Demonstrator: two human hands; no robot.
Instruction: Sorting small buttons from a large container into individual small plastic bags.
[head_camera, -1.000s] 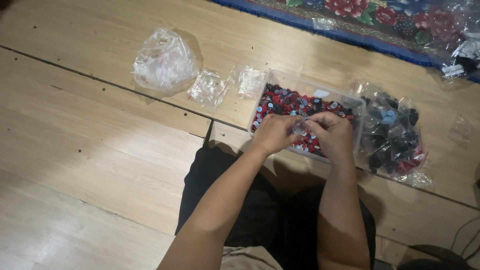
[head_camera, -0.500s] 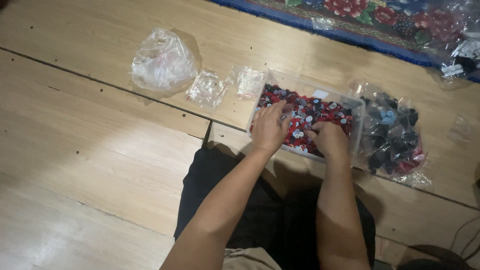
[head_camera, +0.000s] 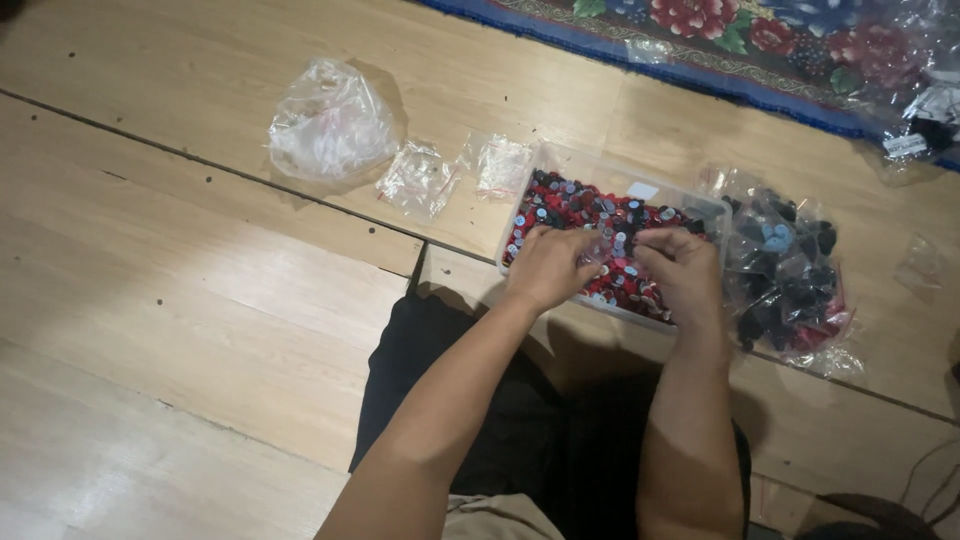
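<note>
Small red and black pieces (head_camera: 585, 205) are being picked over in the clear plastic tray (head_camera: 560, 160) on the wooden floor (head_camera: 200, 300), just ahead of the knees. A small clear bit seems to be getting pinched between left hand (head_camera: 548, 266) and right hand (head_camera: 682, 272), both curled nearly closed; what it is can't be told. Probably mid-sorting, so a careful fingertip grip is being called for next.

Floor (head_camera: 200, 300): pale wood planks, smooth, satin sheen. Tray (head_camera: 560, 165): clear rigid plastic, glossy. Small parts (head_camera: 580, 205) in the tray: red and black plastic, shiny. Bags (head_camera: 330, 125) at 10 o'clock and bag (head_camera: 790, 270) at 3 o'clock: thin, crinkled, glossy clear film. Rug (head_camera: 720, 30) at 1 o'clock: woven cloth, matt.
</note>
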